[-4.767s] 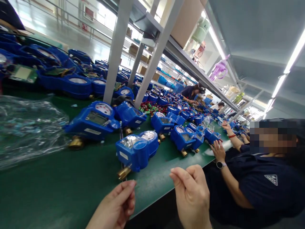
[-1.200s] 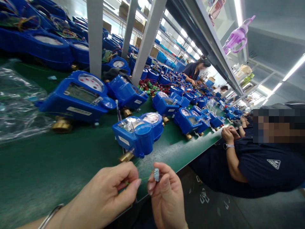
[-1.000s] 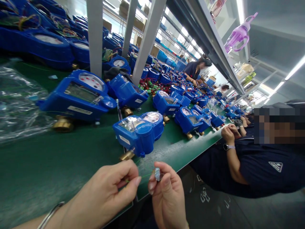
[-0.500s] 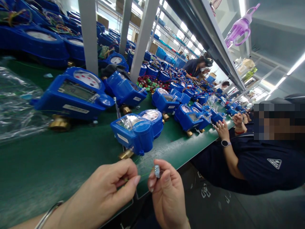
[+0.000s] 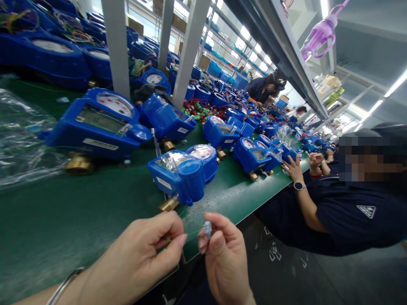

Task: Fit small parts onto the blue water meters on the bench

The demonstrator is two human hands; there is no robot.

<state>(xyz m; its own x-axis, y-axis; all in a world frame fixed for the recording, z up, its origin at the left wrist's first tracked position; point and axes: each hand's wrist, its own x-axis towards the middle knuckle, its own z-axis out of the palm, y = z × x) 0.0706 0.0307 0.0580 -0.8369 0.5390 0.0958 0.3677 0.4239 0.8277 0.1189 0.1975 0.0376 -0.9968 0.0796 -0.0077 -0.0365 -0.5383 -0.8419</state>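
Note:
My right hand [image 5: 224, 258] pinches a small clear seal piece [image 5: 207, 229] between thumb and fingers. Just left of it, my left hand [image 5: 140, 258] pinches a thin green wire [image 5: 190, 233] that runs toward the seal. Both hands hover over the front edge of the green bench [image 5: 79, 220]. Directly behind them a blue water meter [image 5: 182, 171] with a brass fitting lies on the bench. A larger blue meter [image 5: 98, 125] sits further left.
Clear plastic bags [image 5: 22, 140] lie at the far left. Many blue meters [image 5: 251, 154] line the bench to the right, between grey shelf posts [image 5: 116, 46]. A person in a dark shirt [image 5: 343, 216] sits at my right, hand on the bench edge.
Over the last second my hands have kept their pinch and barely shifted. The person beside me has moved a hand from near the body out onto the bench.

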